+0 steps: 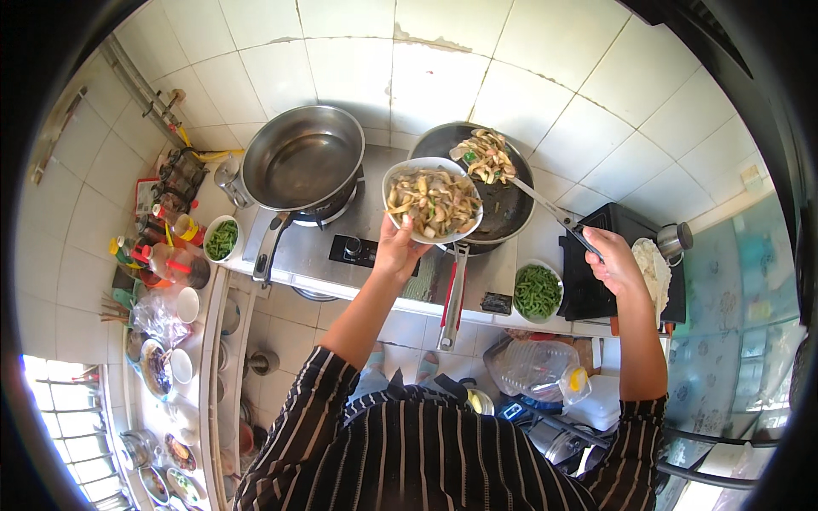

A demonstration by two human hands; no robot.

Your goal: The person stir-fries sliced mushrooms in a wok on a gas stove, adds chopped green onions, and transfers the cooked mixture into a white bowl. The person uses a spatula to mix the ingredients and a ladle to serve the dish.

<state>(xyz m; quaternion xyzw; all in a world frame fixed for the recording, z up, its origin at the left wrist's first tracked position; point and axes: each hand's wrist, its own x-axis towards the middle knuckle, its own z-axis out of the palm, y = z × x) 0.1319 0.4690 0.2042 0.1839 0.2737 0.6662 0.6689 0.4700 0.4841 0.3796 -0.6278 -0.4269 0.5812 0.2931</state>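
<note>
My left hand [397,250] grips the near rim of a white bowl [418,236] heaped with cooked sliced mushrooms [434,201] and bits of green. The bowl is held over the left part of a dark frying pan [495,220] on the right burner. In my right hand [612,260] is the black handle of a metal spatula [543,203]. Its blade, loaded with more of the mushroom mix [486,155], is above the pan's far side and hides under the food. The pan's metal handle [454,306] points toward me.
An empty-looking deep pan [303,156] sits on the left burner of the gas stove [319,255]. Bowls of cut green beans stand left [222,239] and right [538,290]. Sauce bottles [182,265] crowd the left counter. A black appliance [594,274] occupies the right end.
</note>
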